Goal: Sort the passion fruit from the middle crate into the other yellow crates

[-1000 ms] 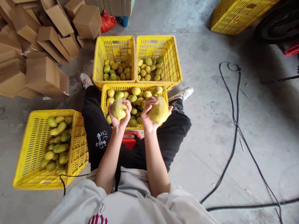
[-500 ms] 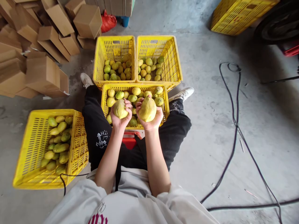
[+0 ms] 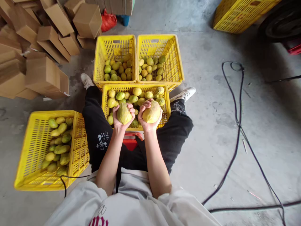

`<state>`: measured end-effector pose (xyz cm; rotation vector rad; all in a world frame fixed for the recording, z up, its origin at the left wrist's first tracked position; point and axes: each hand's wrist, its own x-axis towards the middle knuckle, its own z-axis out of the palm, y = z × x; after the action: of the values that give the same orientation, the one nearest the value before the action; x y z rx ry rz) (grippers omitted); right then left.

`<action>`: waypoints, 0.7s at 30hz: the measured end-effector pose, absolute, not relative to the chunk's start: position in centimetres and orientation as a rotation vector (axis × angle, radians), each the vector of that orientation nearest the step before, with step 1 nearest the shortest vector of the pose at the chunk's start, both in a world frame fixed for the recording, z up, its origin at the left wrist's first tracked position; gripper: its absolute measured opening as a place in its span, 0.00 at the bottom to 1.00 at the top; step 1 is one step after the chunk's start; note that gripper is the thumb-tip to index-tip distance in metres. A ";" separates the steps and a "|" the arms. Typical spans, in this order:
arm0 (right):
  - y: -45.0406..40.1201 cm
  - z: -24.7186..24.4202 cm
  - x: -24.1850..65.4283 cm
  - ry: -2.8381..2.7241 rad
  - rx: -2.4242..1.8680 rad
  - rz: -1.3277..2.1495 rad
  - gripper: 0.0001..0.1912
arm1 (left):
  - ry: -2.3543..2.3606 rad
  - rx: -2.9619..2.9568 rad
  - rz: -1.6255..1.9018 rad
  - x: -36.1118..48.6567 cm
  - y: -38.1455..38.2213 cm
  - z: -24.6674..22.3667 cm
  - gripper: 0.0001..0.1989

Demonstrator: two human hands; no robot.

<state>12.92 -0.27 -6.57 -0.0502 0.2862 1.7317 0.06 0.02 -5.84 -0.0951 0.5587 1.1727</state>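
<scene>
My left hand [image 3: 121,124] is wrapped round a greenish-yellow fruit [image 3: 124,114]. In my right hand [image 3: 148,125] is a paler yellow fruit [image 3: 151,112], its surface turned up towards me. Both hands are above the near edge of a yellow crate [image 3: 136,85] between my legs, which holds several yellow and green fruits [image 3: 137,91]. Just behind it stand two more yellow crates side by side, a left one [image 3: 114,82] and a right one [image 3: 160,82], each with fruits at the bottom.
Another yellow crate [image 3: 30,150] with green fruits stands at the left. Cardboard boxes [image 3: 42,72] are piled at the upper left near a red bag [image 3: 108,21]. A black cable [image 3: 237,138] lies on the floor at right; a yellow crate [image 3: 237,15] stands at the upper right.
Both fruits have been turned in my hands. The left fruit's tapered end now points down towards me, and my hands have shifted slightly to the right.
</scene>
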 end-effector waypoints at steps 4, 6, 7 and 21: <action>0.0 -6.7 12.9 0.231 -0.122 1.782 0.12 | 0.530 -0.112 1.185 0.2 0.1 -5.9 0.13; 0.1 -6.7 12.9 0.187 -0.221 1.770 0.13 | 0.514 -0.126 1.177 0.2 0.3 -5.8 0.12; 0.1 -6.6 12.9 0.168 -0.274 1.756 0.14 | 0.504 -0.131 1.163 0.2 0.4 -5.7 0.13; -0.3 -3.5 12.9 0.156 0.108 1.612 0.20 | 0.561 -0.085 1.299 0.3 0.0 -4.5 0.22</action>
<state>12.92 -0.28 -3.54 0.1084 0.1561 1.6119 0.29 -0.05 -4.47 -0.0847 0.5613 1.2985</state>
